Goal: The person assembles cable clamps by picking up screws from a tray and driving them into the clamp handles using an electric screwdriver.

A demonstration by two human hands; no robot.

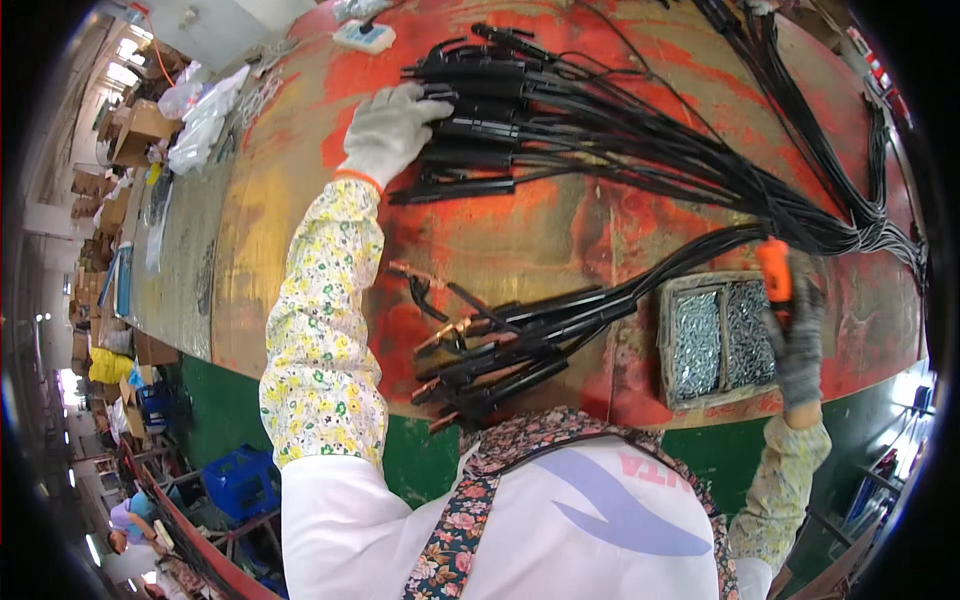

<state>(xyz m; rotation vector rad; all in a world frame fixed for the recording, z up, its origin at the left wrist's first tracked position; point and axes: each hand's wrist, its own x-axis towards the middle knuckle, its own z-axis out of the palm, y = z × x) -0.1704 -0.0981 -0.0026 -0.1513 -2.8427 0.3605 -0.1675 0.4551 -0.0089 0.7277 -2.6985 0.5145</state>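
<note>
My left hand (pixel 388 128), in a whitish glove, reaches to the far pile of black welding electrode holders (pixel 480 82). Its fingers are bent round the end of one holder, partly hiding it. Long black cables run from these holders to the right. At the right, my right hand (pixel 798 345) wears a grey glove and is closed round the lower end of an orange handheld tool (pixel 774 268). Beside that hand lies a divided box (pixel 668 345) of small shiny metal parts, likely screws. Nearer me rests a second bunch of holders (pixel 510 345) with copper-coloured jaws.
The worktable (pixel 530 240) has worn red paint. A thick cable bundle (pixel 860 238) is gathered at the far right. A small white box-like device (pixel 364 37) and plastic bags (pixel 205 122) lie toward the far left. A blue crate (pixel 240 482) stands below the table's left side.
</note>
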